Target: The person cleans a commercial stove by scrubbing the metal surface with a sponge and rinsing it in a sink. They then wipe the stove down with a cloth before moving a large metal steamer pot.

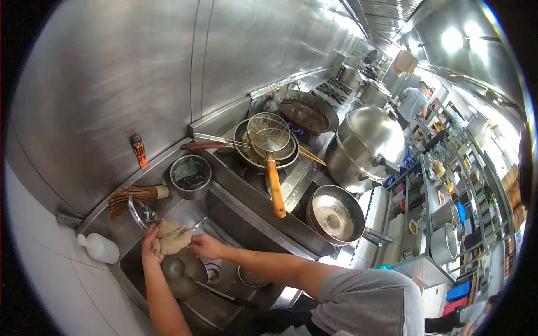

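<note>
Over the steel sink (129, 280), a wet-looking beige cloth (172, 238) is bunched up next to the curved tap (136, 211). My left hand (150, 246) grips it from the left side. On the other side, the fingers of my right hand (206, 246) are closed at its right edge, pinching it. Below the cloth, a round metal pan (188, 288) sits in the sink with a ladle (175, 267) lying across it. Another round vessel (253, 276) is beside it, partly hidden by my right forearm.
A straw brush (134, 199), a metal pot (191, 176) and a white pump bottle (100, 248) stand around the sink. On the stove are a wire strainer (269, 131) over a pan, a dark wok (308, 112), a large steamer (367, 145) and another pan (336, 213). A person (412, 103) stands farther back.
</note>
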The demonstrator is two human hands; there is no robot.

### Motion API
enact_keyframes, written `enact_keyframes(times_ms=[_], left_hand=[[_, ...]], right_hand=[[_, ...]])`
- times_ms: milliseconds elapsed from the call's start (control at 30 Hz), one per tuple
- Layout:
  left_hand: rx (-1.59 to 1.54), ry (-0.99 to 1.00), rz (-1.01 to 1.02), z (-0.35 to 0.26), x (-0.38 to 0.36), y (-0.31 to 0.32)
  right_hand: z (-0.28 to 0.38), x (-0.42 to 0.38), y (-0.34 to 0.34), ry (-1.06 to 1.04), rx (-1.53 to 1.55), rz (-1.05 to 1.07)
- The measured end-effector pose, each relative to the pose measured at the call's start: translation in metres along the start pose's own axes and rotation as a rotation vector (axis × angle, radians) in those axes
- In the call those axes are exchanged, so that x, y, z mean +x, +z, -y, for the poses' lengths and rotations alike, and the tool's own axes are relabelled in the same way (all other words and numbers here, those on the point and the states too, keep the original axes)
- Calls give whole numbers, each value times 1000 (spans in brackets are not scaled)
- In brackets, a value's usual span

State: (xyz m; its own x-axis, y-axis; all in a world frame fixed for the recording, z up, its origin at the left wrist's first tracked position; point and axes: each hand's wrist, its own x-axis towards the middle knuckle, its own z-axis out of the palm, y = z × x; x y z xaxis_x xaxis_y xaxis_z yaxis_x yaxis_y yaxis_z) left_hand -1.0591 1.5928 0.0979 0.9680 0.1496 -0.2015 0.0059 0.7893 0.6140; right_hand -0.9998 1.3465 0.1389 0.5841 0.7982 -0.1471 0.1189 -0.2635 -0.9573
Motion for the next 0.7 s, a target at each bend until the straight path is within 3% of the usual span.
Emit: enact_keyframes(times_ms=[100, 133, 167, 200, 233, 267, 300, 367, 433, 533, 600, 633, 700], left_hand=[[-109, 92, 74, -7, -3, -4], [87, 36, 127, -18, -13, -5], [271, -35, 150, -35, -28, -7], [840, -181, 109, -57, -48, -20], [1409, -283, -205, -55, -57, -55], [1575, -246, -330, -64, -95, -49], [1750, -203, -440, -64, -124, -26], [1614, -295, -489, -42, -159, -29], [1633, -390, -601, -19, -188, -1], [1548, -235, -671, 22, -228, 31], [1439, -99, -573, 41, -240, 44], [1430, -98, -591, 43, -241, 47], [827, 18, -562, 49, -249, 51]], right_hand=[[-30, 24, 2, -147, -173, -18], [-10, 18, -1, -61, -139, -50], [-7, 18, -4, -184, -308, -124], [-13, 25, -6, -173, -300, -91], [-7, 31, -5, -61, -253, -97], [-2, 42, -2, 41, -220, -97], [-3, 52, 4, 3, -236, -125], [14, 70, 17, -34, -240, -121], [34, 88, 36, 142, -94, -33], [46, 108, 60, 111, 3, 18], [70, 109, 71, 303, 372, 73], [79, 111, 74, 303, 365, 90], [85, 112, 81, 297, 542, 43]])
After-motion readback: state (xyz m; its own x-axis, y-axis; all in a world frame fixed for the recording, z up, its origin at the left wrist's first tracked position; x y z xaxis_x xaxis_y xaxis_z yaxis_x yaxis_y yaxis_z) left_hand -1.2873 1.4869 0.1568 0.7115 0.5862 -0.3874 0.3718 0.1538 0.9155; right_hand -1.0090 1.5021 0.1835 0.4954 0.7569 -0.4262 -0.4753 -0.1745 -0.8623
